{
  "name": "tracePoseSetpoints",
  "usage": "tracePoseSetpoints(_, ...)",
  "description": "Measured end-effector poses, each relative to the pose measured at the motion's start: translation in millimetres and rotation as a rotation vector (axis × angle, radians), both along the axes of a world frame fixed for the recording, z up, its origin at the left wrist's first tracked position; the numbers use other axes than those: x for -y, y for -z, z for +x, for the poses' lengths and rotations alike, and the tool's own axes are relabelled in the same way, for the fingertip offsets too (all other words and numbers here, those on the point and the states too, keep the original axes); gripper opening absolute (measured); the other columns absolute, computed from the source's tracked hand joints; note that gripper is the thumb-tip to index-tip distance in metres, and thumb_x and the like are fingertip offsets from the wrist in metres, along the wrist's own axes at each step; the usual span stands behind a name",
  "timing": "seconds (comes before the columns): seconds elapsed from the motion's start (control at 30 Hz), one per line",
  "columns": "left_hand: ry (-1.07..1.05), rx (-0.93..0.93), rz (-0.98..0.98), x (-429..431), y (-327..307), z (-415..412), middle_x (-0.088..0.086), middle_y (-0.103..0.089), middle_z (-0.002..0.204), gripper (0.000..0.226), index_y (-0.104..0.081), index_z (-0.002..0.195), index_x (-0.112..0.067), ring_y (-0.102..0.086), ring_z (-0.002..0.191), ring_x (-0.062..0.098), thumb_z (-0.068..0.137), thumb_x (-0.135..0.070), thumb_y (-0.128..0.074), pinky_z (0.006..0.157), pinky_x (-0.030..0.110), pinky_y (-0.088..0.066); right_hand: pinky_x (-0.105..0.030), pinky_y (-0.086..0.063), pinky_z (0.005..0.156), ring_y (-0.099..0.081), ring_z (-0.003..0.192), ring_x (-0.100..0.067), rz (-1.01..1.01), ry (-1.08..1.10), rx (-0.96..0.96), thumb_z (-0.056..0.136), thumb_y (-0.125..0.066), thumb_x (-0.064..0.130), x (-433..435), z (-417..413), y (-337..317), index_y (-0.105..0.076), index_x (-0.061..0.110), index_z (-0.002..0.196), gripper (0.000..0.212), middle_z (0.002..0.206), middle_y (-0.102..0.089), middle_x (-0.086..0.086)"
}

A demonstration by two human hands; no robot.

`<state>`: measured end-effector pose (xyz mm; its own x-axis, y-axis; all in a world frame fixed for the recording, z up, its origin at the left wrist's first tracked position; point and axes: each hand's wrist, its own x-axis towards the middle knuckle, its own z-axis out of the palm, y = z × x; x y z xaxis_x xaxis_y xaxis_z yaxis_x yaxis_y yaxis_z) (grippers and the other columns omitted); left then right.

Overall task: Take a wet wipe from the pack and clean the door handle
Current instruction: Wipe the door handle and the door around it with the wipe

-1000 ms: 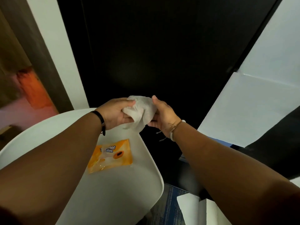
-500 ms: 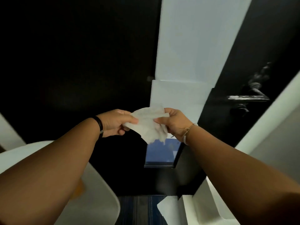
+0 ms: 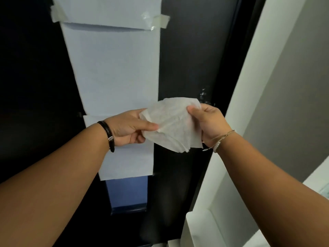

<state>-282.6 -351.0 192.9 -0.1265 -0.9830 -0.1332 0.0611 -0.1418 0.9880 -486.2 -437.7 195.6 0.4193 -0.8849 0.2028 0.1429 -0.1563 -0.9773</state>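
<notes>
A white wet wipe (image 3: 173, 123) is spread out between both hands in front of a black door (image 3: 192, 59). My left hand (image 3: 130, 129) pinches its left edge between thumb and fingers. My right hand (image 3: 210, 122) grips its right edge. The door handle is mostly hidden behind the wipe and my right hand; only some shiny glints (image 3: 203, 95) show just above them. The wipe pack is out of view.
White paper sheets (image 3: 114, 68) are taped over the door's glass panel, with a strip of blue (image 3: 127, 191) showing below. A white door frame (image 3: 236, 107) and grey wall (image 3: 293, 104) stand to the right. A white ledge (image 3: 201, 227) sits at lower right.
The view has swung right from the white table and orange pack to the door. The hands have opened the bunched wipe out flat and carried it up near the handle.
</notes>
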Motion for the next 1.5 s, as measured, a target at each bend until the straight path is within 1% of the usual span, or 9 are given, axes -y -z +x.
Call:
tracePoseSetpoints(0.13, -0.084, 0.064, 0.025, 18, -8, -22, -0.004, -0.053, 0.055, 0.010, -0.065, 0.080, -0.013, -0.042, 0.045, 0.004, 0.073, -0.015, -0.071, 0.042, 0.015, -0.036, -0.042, -0.056, 0.077, -0.066, 0.082, -0.024, -0.053, 0.128, -0.022, 0.090, -0.054, 0.021, 24, -28, -10, -0.064, 0.017, 0.077, 0.017, 0.083, -0.068, -0.006)
tracePoseSetpoints(0.37, -0.239, -0.391, -0.067, 36, -5, -46, 0.009, -0.064, 0.126, 0.045, -0.052, 0.130, -0.013, -0.066, 0.106, 0.022, 0.094, -0.038, -0.044, 0.078, 0.035, -0.059, -0.043, -0.057, 0.071, -0.065, 0.077, -0.025, -0.044, 0.186, -0.096, 0.089, -0.054, 0.031, 41, -31, -10, -0.062, 0.013, 0.076, 0.023, 0.082, -0.066, -0.009)
tracePoseSetpoints(0.63, -0.249, 0.274, -0.038, 39, -10, -32, -0.005, -0.065, 0.100, 0.049, -0.056, 0.116, -0.025, -0.058, 0.079, 0.008, 0.078, 0.003, -0.068, 0.048, 0.013, -0.044, -0.045, -0.057, 0.081, -0.067, 0.091, -0.025, -0.063, 0.245, -0.026, 0.090, -0.051, 0.027, 53, -22, -16, -0.065, 0.021, 0.085, 0.017, 0.097, -0.070, -0.012)
tracePoseSetpoints(0.87, -0.102, 0.442, 0.071, 44, -3, -11, -0.003, -0.068, 0.069, 0.007, -0.070, 0.079, -0.020, -0.056, 0.053, 0.004, 0.082, -0.014, -0.068, 0.049, 0.014, -0.047, -0.038, -0.054, 0.078, -0.064, 0.086, -0.023, 0.151, 0.012, 0.304, 0.088, -0.055, 0.028, 55, -17, -29, -0.061, 0.013, 0.082, 0.017, 0.086, -0.065, -0.005)
tracePoseSetpoints(1.0, -0.249, 0.421, 0.016, 54, -3, -11, 0.002, -0.064, 0.078, 0.024, -0.066, 0.083, -0.015, -0.053, 0.059, 0.009, 0.088, -0.036, -0.058, 0.054, 0.019, -0.046, -0.038, -0.045, 0.086, -0.054, 0.093, -0.028, 0.035, -0.253, 0.538, 0.082, -0.053, 0.032, 59, -25, -42, -0.052, 0.000, 0.100, 0.037, 0.098, -0.055, -0.018)
tracePoseSetpoints(1.1, -0.453, 0.557, -0.114, 66, 5, -18, -0.003, -0.067, 0.081, 0.025, -0.065, 0.082, -0.020, -0.057, 0.064, 0.010, 0.092, -0.038, -0.052, 0.060, 0.022, -0.046, -0.027, -0.051, 0.063, -0.060, 0.074, -0.020, -0.178, 0.051, 0.306, 0.088, -0.050, 0.030, 57, -22, -45, -0.057, -0.002, 0.094, 0.033, 0.083, -0.063, -0.013)
tracePoseSetpoints(1.2, -0.582, 0.608, -0.275, 78, 22, -33, -0.008, -0.066, 0.080, 0.023, -0.062, 0.083, -0.023, -0.061, 0.066, 0.009, 0.094, -0.036, -0.048, 0.061, 0.024, -0.046, -0.035, -0.049, 0.071, -0.058, 0.071, -0.020, -0.480, 0.370, 0.052, 0.084, -0.057, 0.025, 54, -5, -29, -0.061, 0.007, 0.071, 0.023, 0.073, -0.061, -0.010)
tracePoseSetpoints(1.33, -0.734, 0.529, -0.362, 87, 35, -44, -0.009, -0.065, 0.078, 0.026, -0.060, 0.081, -0.024, -0.064, 0.071, 0.012, 0.097, -0.034, -0.041, 0.066, 0.029, -0.050, -0.038, -0.051, 0.066, -0.058, 0.068, -0.028, -0.910, 0.241, -0.494, 0.087, -0.048, 0.024, 46, 18, 17, -0.059, 0.005, 0.067, 0.029, 0.071, -0.059, -0.012)
tracePoseSetpoints(1.5, -0.801, 0.392, -0.375, 89, 37, -38, -0.003, -0.070, 0.078, 0.032, -0.057, 0.073, -0.028, -0.068, 0.079, 0.017, 0.097, -0.033, -0.038, 0.082, 0.040, -0.054, -0.038, -0.042, 0.078, -0.060, 0.082, -0.028, -1.170, 0.161, -0.793, 0.087, -0.037, 0.031, 39, 28, 55, -0.061, 0.009, 0.083, 0.033, 0.094, -0.067, -0.006)
